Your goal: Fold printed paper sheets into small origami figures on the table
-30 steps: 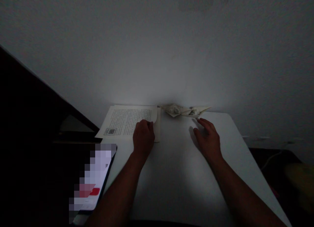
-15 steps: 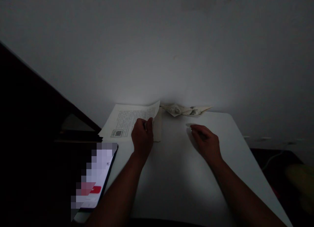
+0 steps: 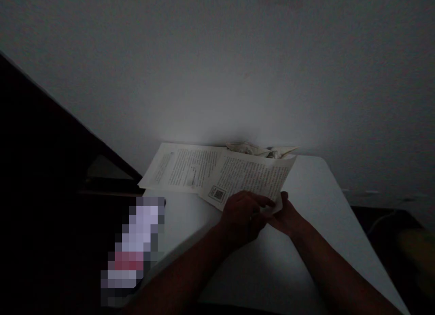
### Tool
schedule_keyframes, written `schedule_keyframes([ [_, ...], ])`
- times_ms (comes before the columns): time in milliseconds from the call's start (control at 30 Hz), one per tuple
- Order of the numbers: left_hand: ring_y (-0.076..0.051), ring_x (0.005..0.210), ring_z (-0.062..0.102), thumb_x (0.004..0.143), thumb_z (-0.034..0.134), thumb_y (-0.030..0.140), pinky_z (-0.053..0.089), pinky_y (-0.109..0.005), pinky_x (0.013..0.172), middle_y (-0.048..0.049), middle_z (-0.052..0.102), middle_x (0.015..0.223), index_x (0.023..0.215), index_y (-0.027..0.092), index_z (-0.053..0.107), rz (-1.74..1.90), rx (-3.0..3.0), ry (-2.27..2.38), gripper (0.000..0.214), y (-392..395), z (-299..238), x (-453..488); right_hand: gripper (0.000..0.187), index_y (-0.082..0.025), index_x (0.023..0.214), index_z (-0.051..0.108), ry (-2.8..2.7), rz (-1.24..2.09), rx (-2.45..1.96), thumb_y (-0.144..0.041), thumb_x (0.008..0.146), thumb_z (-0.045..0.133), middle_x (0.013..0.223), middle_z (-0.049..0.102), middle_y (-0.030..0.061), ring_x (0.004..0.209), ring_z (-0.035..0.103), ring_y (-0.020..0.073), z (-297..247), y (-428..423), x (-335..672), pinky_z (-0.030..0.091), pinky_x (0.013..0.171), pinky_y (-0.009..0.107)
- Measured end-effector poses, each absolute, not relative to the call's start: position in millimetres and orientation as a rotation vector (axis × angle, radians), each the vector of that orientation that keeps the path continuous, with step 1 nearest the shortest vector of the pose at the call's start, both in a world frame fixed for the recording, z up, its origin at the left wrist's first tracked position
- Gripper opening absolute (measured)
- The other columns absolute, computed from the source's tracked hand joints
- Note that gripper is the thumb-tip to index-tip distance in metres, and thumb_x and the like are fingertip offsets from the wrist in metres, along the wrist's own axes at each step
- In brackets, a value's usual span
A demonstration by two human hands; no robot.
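Observation:
A printed sheet of paper [image 3: 253, 176] with dense text and a QR code hangs over the middle of the white table [image 3: 326, 201]. My left hand [image 3: 242, 220] grips its near edge, fingers closed. My right hand [image 3: 287, 217] meets it there and pinches the same edge. A stack of similar printed pages [image 3: 181, 167] lies at the table's far left. Two folded paper boats [image 3: 261, 149] sit against the wall behind the held sheet, partly hidden by it.
A lit phone screen [image 3: 136, 247], blurred out, lies at the table's left edge. A dark piece of furniture [image 3: 50, 179] fills the left side. A plain wall [image 3: 238, 70] rises right behind the table. The floor at right is dark.
My left hand has lifted one sheet off the stack and carried it right to the table's middle. My right hand has come in from the table to grip the same sheet.

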State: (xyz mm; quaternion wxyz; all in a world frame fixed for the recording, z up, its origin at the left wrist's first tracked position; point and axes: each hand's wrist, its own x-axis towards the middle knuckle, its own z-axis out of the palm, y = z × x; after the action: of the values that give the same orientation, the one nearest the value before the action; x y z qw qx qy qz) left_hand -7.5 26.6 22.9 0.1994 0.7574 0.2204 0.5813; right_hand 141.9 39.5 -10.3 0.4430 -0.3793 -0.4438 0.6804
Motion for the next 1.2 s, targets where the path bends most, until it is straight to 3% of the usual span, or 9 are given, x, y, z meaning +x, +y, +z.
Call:
schedule_keyframes([
  [200, -0.017, 0.074, 0.066, 0.092, 0.044, 0.039, 0.051, -0.033, 0.071, -0.0083, 0.072, 0.091, 0.079, 0.02, 0.047, 1.519, 2.218, 0.642, 0.022, 25, 24, -2, 0.082, -0.02, 0.093, 0.07, -0.945, 1.816, -0.709, -0.088, 0.054, 0.047, 0.098, 0.071, 0.0123, 0.117, 0.053, 0.0318, -2, 37, 141, 0.046, 0.094, 0.045],
  [467, -0.022, 0.08, 0.062, 0.086, 0.049, 0.038, 0.051, -0.036, 0.07, -0.0099, 0.065, 0.089, 0.104, 0.016, 0.052, 1.393, 2.26, 0.826, 0.029, 25, 21, -8, 0.057, -0.02, 0.096, 0.069, -0.834, 1.687, -0.778, -0.068, 0.064, 0.063, 0.098, 0.073, 0.0108, 0.116, 0.056, 0.0328, 12, 37, 139, 0.045, 0.097, 0.049],
  [633, -0.023, 0.094, 0.06, 0.079, 0.056, 0.034, 0.048, -0.042, 0.084, -0.01, 0.063, 0.101, 0.108, 0.02, 0.044, 1.597, 2.25, 0.663, 0.034, 30, 27, -15, 0.057, -0.018, 0.108, 0.064, -0.775, 1.631, -0.866, -0.057, 0.067, 0.067, 0.101, 0.072, 0.0122, 0.11, 0.059, 0.0344, 9, 34, 143, 0.046, 0.095, 0.051],
  [733, -0.026, 0.116, 0.05, 0.077, 0.06, 0.022, 0.039, -0.048, 0.096, -0.0114, 0.056, 0.116, 0.105, 0.021, 0.043, 1.791, 2.179, 1.08, 0.032, 39, 28, -27, 0.057, -0.018, 0.109, 0.063, -0.759, 1.602, -0.876, -0.056, 0.067, 0.067, 0.1, 0.072, 0.0124, 0.109, 0.06, 0.0344, 9, 34, 144, 0.047, 0.094, 0.052],
  [800, -0.028, 0.122, 0.043, 0.077, 0.061, 0.025, 0.036, -0.05, 0.099, -0.014, 0.048, 0.127, 0.109, 0.021, 0.042, 1.835, 2.051, 1.382, 0.037, 47, 25, -36, 0.057, -0.018, 0.109, 0.063, -0.766, 1.591, -0.88, -0.057, 0.068, 0.066, 0.099, 0.072, 0.0126, 0.108, 0.061, 0.0344, 8, 35, 145, 0.047, 0.093, 0.052],
  [900, -0.028, 0.117, 0.048, 0.079, 0.062, 0.033, 0.041, -0.047, 0.094, -0.015, 0.049, 0.126, 0.121, 0.019, 0.039, 1.67, 1.812, 1.526, 0.05, 56, 18, -44, 0.061, -0.019, 0.11, 0.063, -0.817, 1.587, -0.888, -0.062, 0.067, 0.064, 0.099, 0.072, 0.013, 0.107, 0.061, 0.0346, 5, 34, 145, 0.048, 0.092, 0.051],
  [1033, -0.022, 0.104, 0.059, 0.084, 0.057, 0.037, 0.048, -0.039, 0.086, -0.0135, 0.056, 0.118, 0.129, 0.019, 0.035, 1.483, 1.526, 1.291, 0.053, 55, 13, -38, 0.069, -0.02, 0.115, 0.06, -0.872, 1.566, -0.887, -0.065, 0.063, 0.067, 0.104, 0.071, 0.0132, 0.106, 0.062, 0.0346, 2, 33, 146, 0.05, 0.089, 0.049],
  [1200, -0.024, 0.11, 0.056, 0.085, 0.055, 0.041, 0.047, -0.04, 0.092, -0.0131, 0.056, 0.122, 0.133, 0.018, 0.033, 1.344, 1.582, 1.158, 0.057, 44, 15, -26, 0.077, -0.024, 0.128, 0.048, -0.882, 1.511, -0.851, -0.061, 0.064, 0.07, 0.113, 0.067, 0.011, 0.107, 0.061, 0.0329, 3, 32, 145, 0.051, 0.087, 0.047],
])
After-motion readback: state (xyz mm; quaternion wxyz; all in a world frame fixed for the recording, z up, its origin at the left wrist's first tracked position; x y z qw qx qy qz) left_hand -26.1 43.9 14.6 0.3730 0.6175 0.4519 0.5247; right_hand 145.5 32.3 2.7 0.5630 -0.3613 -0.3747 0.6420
